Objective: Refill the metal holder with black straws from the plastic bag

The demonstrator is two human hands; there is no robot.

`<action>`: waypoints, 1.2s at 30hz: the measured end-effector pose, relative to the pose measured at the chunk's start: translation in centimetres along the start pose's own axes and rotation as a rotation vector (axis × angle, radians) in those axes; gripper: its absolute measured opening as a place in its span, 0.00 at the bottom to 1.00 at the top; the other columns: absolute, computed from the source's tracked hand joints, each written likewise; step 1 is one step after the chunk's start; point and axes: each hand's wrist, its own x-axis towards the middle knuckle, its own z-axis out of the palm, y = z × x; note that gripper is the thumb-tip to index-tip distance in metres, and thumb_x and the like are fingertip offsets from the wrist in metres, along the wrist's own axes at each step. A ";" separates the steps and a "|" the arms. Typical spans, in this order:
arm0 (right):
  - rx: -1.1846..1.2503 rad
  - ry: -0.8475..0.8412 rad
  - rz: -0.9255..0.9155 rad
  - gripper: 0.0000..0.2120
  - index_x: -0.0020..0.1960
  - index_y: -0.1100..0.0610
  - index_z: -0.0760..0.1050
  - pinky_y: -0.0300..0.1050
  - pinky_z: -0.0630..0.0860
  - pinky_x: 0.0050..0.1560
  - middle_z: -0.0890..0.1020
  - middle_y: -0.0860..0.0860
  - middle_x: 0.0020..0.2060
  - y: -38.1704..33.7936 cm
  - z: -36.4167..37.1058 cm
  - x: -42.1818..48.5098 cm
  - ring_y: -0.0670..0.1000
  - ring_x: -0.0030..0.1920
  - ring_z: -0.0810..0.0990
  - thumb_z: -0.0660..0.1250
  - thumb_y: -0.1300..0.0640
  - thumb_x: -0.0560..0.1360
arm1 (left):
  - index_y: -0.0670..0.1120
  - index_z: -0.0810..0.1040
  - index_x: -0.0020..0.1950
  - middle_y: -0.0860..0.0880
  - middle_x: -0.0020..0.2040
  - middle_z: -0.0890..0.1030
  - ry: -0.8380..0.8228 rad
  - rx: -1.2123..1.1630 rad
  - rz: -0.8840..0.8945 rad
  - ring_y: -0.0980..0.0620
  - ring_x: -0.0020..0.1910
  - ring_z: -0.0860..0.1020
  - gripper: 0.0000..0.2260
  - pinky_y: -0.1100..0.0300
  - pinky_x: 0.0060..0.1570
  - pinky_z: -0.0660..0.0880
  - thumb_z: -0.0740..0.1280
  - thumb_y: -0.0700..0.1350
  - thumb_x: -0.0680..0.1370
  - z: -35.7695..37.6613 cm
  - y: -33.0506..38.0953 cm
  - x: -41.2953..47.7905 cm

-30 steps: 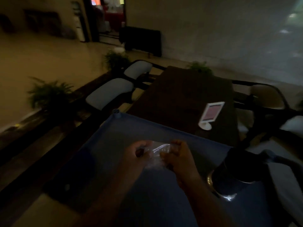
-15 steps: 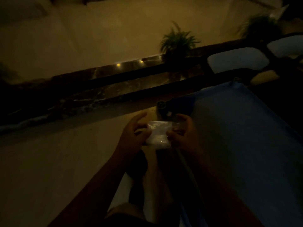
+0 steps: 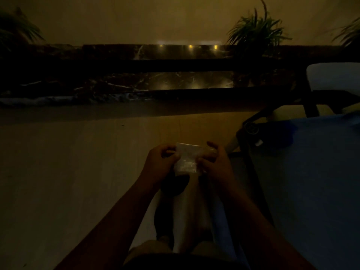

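In the dim head view I hold a small clear plastic bag (image 3: pixel 186 159) in front of me, over the floor and my legs. My left hand (image 3: pixel 160 162) pinches its left edge and my right hand (image 3: pixel 213 161) grips its right edge, fingers curled over the top. The bag looks pale and crumpled; I cannot make out any straws inside it. The metal holder is out of view.
A blue-covered table (image 3: pixel 311 182) fills the right side, with a dark frame corner (image 3: pixel 251 131) near my right hand. A chair with a pale seat (image 3: pixel 333 76) stands beyond it. A dark marble ledge (image 3: pixel 175 75) with potted plants (image 3: pixel 255 32) crosses the far side. Pale floor (image 3: pixel 68 172) lies to the left.
My view has swung left, away from the table and the holder, toward the floor and ledge. Both hands kept hold of the bag and now hold it off the table's left side.
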 end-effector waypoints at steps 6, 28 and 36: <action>0.047 0.010 0.205 0.28 0.70 0.61 0.64 0.32 0.77 0.29 0.77 0.56 0.52 5.4 2.3 6.3 0.46 0.43 0.78 0.65 0.75 0.73 | 0.46 0.80 0.53 0.51 0.43 0.82 0.014 -0.026 -0.139 0.60 0.38 0.81 0.12 0.60 0.39 0.80 0.66 0.32 0.75 0.5 -3.9 5.1; -0.120 0.039 0.465 0.22 0.66 0.62 0.67 0.53 0.80 0.48 0.78 0.61 0.56 39.0 9.0 25.3 0.58 0.53 0.79 0.64 0.73 0.73 | 0.53 0.83 0.42 0.49 0.44 0.85 0.178 -0.005 -0.553 0.47 0.46 0.84 0.08 0.42 0.52 0.80 0.74 0.39 0.71 4.6 -37.7 23.1; -0.224 0.113 0.451 0.21 0.67 0.66 0.68 0.44 0.72 0.55 0.76 0.58 0.59 37.5 6.7 25.1 0.55 0.59 0.75 0.65 0.70 0.75 | 0.43 0.81 0.55 0.45 0.49 0.83 0.263 0.020 -0.542 0.45 0.47 0.83 0.09 0.46 0.52 0.80 0.67 0.38 0.76 3.4 -36.3 22.8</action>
